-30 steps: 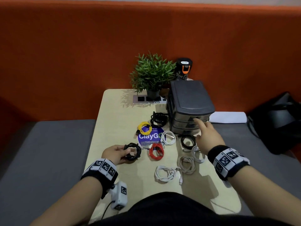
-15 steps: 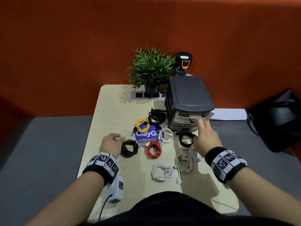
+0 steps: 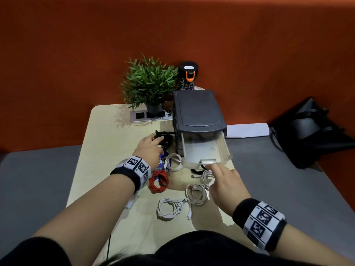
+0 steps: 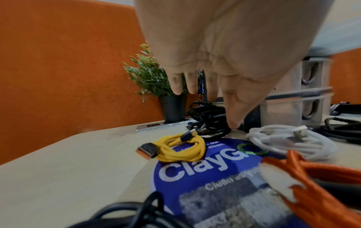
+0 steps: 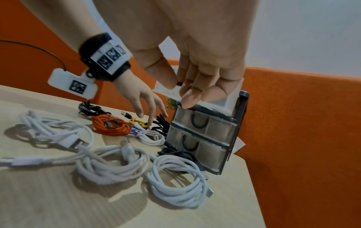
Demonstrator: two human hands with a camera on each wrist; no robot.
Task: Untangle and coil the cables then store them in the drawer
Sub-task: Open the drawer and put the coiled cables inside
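Observation:
A dark grey drawer unit (image 3: 197,112) stands at the table's back right. Its clear top drawer (image 3: 205,150) is pulled out and looks empty. My right hand (image 3: 211,167) pinches the drawer's front handle (image 5: 171,90) between thumb and fingers. My left hand (image 3: 155,140) reaches with straight fingers over a black cable coil (image 4: 209,120) left of the unit; its thumb tip is down beside the coil. A yellow coil (image 4: 181,148), an orange coil (image 3: 159,182) and several white coils (image 3: 169,208) lie on the table. Another black cable (image 5: 175,154) lies at the unit's foot.
A potted plant (image 3: 148,83), a black bottle (image 3: 188,76) and a power strip (image 3: 142,115) line the table's back edge. A blue round sticker (image 4: 205,169) is under the cables. A black bag (image 3: 311,129) and white paper (image 3: 247,129) lie on the grey seat to the right.
My right hand has pulled the top drawer out towards me. My left hand has let go of the near black coil and moved forward to the far black coil.

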